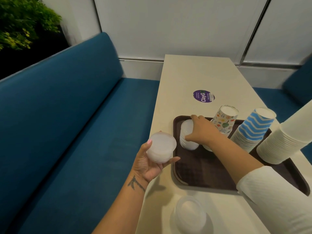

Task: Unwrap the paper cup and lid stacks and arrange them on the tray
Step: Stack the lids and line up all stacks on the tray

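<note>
Right hand (200, 130) is on the lid stack (187, 135) at the far-left corner of the tray (207, 174). Thumb sits on the near side, fingers curl over the far side, so it's grasping that stack. The stack lies on its side, long axis running near to far, and it touches the tray floor.

Left hand (150, 162) holds a second, shorter lid stack (161, 147) just left of the tray's left rim, off the table edge and above the bench. Fingers cup it from below, thumb on the left rim, flat face turned up.

Key relation: the held stack is just beside and slightly nearer than the one on the tray, to its left. My read is that the next move is a short carry rightward over the rim. The left hand is nearer, and the near-left tray floor is bare for it.

Counts:
- Lid stacks: 3. One on the tray, one in the left hand, and one in clear wrap (190, 215) on the table (194, 73), near edge, not yet opened.
- Cup stacks: 3, all upside down along the tray's right side: floral cups (223, 121), blue-striped cups (253, 130), plain white cups (285, 141).
- Tray: 1.

Risk: the lying stack could roll or fan out once released.
</note>
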The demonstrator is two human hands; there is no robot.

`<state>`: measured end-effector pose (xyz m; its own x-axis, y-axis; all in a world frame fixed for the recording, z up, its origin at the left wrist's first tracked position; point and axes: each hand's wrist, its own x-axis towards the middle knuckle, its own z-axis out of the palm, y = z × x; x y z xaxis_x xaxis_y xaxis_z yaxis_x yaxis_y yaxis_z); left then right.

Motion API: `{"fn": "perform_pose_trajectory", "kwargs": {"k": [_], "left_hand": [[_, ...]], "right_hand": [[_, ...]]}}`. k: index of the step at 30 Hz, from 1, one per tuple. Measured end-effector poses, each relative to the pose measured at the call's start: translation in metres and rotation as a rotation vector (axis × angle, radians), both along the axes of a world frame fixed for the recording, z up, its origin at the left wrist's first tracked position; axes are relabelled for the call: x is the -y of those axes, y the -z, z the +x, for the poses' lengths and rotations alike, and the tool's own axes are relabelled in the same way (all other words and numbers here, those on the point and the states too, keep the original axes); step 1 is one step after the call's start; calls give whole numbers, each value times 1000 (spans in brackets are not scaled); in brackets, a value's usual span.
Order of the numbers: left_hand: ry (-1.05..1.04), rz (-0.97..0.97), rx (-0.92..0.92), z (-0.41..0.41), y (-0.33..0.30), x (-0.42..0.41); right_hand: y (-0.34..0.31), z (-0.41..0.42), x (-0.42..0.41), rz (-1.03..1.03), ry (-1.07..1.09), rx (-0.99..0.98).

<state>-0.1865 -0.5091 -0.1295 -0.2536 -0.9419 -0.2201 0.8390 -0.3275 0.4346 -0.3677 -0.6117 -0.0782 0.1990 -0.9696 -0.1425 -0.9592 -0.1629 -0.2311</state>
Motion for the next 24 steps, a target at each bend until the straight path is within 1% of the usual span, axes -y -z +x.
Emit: {"fn": "perform_pose_trajectory", "kwargs": {"k": [3, 5, 8, 9, 10, 11, 12, 13, 14, 16, 18, 21, 24], "left_hand": [[-3, -4, 4, -2, -1, 1], [-7, -1, 7, -2, -1, 2], [-4, -6, 19, -5, -3, 4], [-2, -10, 20, -6, -3, 4], [-2, -13, 22, -7, -4, 5], [5, -13, 28, -7, -5, 5], [21, -14, 35, -9, -6, 5], [41, -15, 45, -10, -7, 5], [57, -14, 53, -12, -8, 4], [74, 1, 53, -15, -8, 3], [89, 20, 56, -17, -8, 2], [101, 51, 69, -19, -4, 3], [114, 53, 45, -20, 0, 5]], "right_hand": [[-3, 0, -1, 6, 3, 8], [-9, 2, -4, -50, 5, 54], [-28, 9, -14, -214, -4, 206], [-35, 13, -19, -205, -30, 295], [-42, 17, -25, -135, -76, 393], [-47, 21, -32, -13, -141, 473], [-51, 26, -40, 120, -217, 492], [-52, 31, -47, 222, -293, 452], [-50, 36, -53, 273, -354, 384], [-46, 41, -60, 250, -405, 253], [-41, 43, -61, 188, -399, 178], [-37, 42, -59, 156, -378, 138], [-36, 40, -56, 158, -384, 126]]}}
